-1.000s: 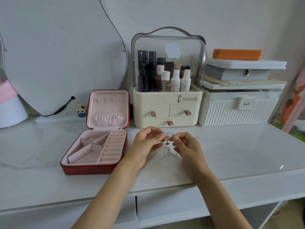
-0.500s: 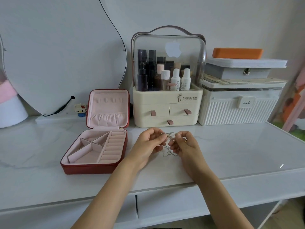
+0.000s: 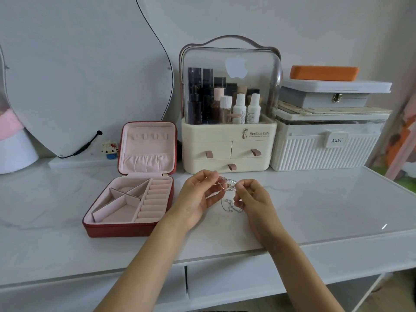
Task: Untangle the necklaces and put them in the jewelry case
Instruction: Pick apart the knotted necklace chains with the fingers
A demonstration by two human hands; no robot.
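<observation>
From the head view, the only one here, both hands meet over the white surface just in front of the cream cosmetics organizer. The left hand is turned palm up, and its grip pinches the tangled necklaces between thumb and fingertips near the top of the knot. The right hand pinches the same clump from the other side, fingers curled round it. The knot hangs between the two grips, stretched roughly left to right, with loose silver chain drooping from it toward the surface between the hands; whether that loop touches the surface I cannot tell. How many chains there are is too fine to make out. The jewelry case lies open to the left of the hands, lid propped upright at the back, its pink compartments showing nothing in them. It sits nearer the left hand, near but apart from it, so that hand looks the likelier one to carry a freed chain across. Untangling appears to be under way, with nothing stowed yet. There is open surface to the right and toward the near edge for spreading chains out; the organizer's drawers stand close behind the hands, leaving less room there.
</observation>
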